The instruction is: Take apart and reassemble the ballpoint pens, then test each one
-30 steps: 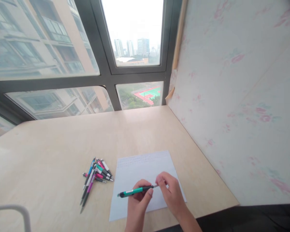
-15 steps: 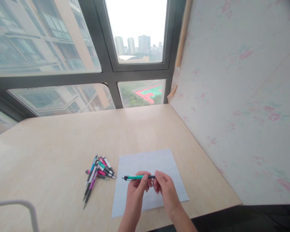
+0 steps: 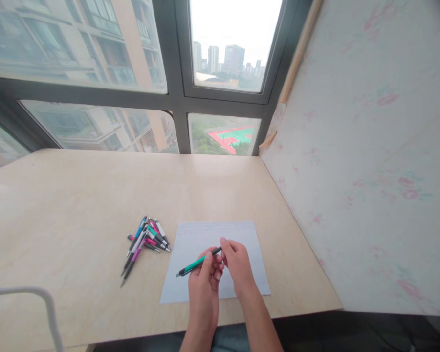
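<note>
A green and black pen [image 3: 195, 265] is held above a sheet of paper [image 3: 176, 288], tilted with its black end up to the right. My left hand [image 3: 204, 276] grips its middle between thumb and fingers. The fingers of my right hand [image 3: 234, 264] pinch the pen's black front end, hiding the tip. Lines of handwriting run along the top of the paper. Left of the sheet lies a loose pile of pens [image 3: 146, 239] in blue, pink, purple, green, white and black.
The pale tabletop [image 3: 88, 205] reaches back to a dark-framed window [image 3: 220, 102]. A wall with flowered paper [image 3: 370, 171] borders it on the right. At the lower left, a grey curved tube [image 3: 46, 296] rises near the front edge.
The pen has gone from nearly level to slanted, its front end raised with my right hand. My head view has turned and tilted a little, shifting the scene.
</note>
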